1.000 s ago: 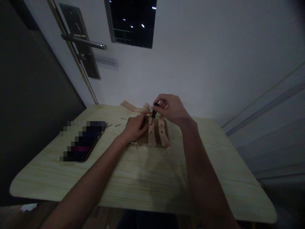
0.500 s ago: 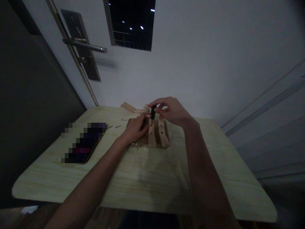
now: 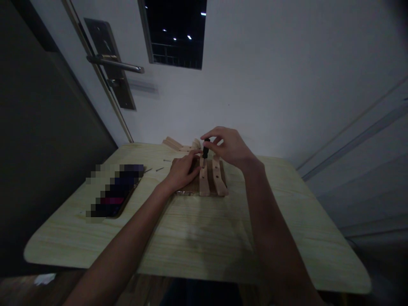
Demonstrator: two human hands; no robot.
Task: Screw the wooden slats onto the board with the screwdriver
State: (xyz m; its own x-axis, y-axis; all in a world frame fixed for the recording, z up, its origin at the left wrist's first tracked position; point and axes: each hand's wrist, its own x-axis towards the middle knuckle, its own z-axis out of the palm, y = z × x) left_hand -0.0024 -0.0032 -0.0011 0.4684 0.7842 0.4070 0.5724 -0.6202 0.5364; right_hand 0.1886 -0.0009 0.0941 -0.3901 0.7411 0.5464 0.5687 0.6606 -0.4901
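My right hand (image 3: 230,147) pinches the black handle of a small screwdriver (image 3: 205,149) that stands upright on a pale wooden slat (image 3: 204,182). A second slat (image 3: 219,180) lies beside it, and both rest across a darker wooden board (image 3: 223,175) at the far middle of the table. My left hand (image 3: 184,171) lies on the board to the left of the slats, fingers curled against the slat near the screwdriver tip. The tip itself is hidden in the dim light.
The light wood-grain table (image 3: 197,238) stands against a white wall. A blurred-out phone (image 3: 114,192) lies at the left. Loose screws (image 3: 159,168) lie between phone and board. More wooden pieces (image 3: 178,144) lie at the far edge. A door with a metal handle (image 3: 116,66) is at upper left.
My right fingers have shifted round the screwdriver handle while it stays upright on the slat. The left hand has kept its place. The view has shifted slightly.
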